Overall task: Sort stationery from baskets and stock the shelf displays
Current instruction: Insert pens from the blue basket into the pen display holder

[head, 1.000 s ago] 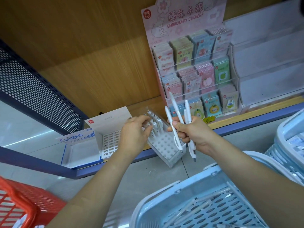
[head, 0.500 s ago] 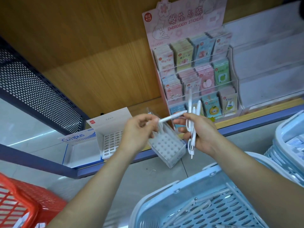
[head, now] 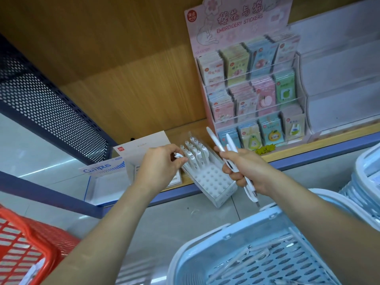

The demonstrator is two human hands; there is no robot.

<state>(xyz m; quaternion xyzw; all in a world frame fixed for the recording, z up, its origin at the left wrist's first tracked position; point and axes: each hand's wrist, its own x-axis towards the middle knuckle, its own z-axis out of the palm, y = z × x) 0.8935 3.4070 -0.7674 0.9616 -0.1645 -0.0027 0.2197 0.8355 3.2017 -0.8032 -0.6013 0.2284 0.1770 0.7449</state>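
Since half a second ago my left hand [head: 160,167] has carried its pen away from the right hand and over to the pen rack [head: 211,179]. It now pinches that white pen [head: 178,155] between thumb and fingertips at the rack's upper left corner, just beside the row of pens [head: 194,155] already standing there. The lower holes of the rack are unfilled. My right hand [head: 246,169] is curled round a bundle of white pens [head: 231,147], tips up, just right of the rack.

The rack sits tilted at centre frame, its lower end overhanging the blue front edge [head: 308,157] of the wooden shelf. Left of it stand a white box [head: 141,147] and a Campus carton [head: 102,167]. To the upper right are a pink embroidery-sticker display [head: 246,89], packed with cards, and a clear tiered stand [head: 339,79] beside it.

A wood-grain back panel [head: 123,68] fills the top of the frame, and a dark perforated panel [head: 41,103] runs down the left. Below lies grey tiled floor [head: 185,221]. A blue basket [head: 205,241] at the bottom right holds loose pens, a red basket [head: 30,243] is at the bottom left, and stacked blue baskets [head: 366,182] are at the right edge.
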